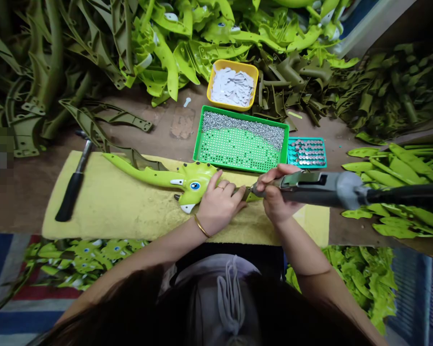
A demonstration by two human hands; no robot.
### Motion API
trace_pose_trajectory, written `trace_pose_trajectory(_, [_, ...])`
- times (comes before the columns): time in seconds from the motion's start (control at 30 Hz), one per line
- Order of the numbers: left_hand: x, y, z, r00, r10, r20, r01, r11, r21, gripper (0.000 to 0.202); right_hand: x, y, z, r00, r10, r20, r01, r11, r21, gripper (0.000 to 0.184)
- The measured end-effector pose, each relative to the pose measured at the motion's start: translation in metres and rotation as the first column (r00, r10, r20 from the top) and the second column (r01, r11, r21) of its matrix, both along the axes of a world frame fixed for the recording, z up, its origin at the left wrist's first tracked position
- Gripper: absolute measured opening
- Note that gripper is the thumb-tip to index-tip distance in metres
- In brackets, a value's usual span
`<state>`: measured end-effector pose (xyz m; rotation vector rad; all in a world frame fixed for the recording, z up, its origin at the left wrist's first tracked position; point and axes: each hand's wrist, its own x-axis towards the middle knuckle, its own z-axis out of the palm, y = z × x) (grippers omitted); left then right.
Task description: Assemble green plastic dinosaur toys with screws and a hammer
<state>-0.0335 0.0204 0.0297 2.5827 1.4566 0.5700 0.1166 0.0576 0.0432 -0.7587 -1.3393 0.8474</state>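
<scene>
A lime-green toy dinosaur piece with a blue eye, white horns and a long curved part lies on the yellow cloth. My left hand is closed over its right side, pressing it down, and covers much of that end. In my right hand is a grey electric screwdriver, held level with its tip pointing left, close to my left fingertips. The tip meets a dark olive part beside the toy; whether a screw sits there is too small to tell.
Beyond the cloth stand a green tray of screws, a yellow bin of white pieces and a teal tray of metal discs. A hammer lies left. Piled green parts and olive parts surround the bench.
</scene>
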Motion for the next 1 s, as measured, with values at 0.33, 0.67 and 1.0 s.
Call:
trace_pose_trajectory(0.33, [-0.001, -0.003, 0.007, 0.992, -0.001, 0.126, 0.0, 1.0, 0.001, 0.027, -0.011, 0.05, 0.025, 0.952, -0.265, -0.156, 0.279, 0.957, 0.078, 0.027])
trace_pose_trajectory(0.67, [-0.067, -0.075, 0.008, 0.195, 0.831, 0.52, -0.408, 0.551, -0.728, 0.025, -0.02, 0.061, -0.007, 0.961, -0.226, -0.16, 0.229, 0.973, 0.006, 0.032])
trace_pose_trajectory(1.0, [-0.034, -0.049, 0.028, -0.319, 0.92, 0.227, 0.411, 0.35, -0.842, 0.029, -0.02, 0.048, 0.034, 0.953, -0.254, -0.163, 0.268, 0.961, 0.068, 0.034])
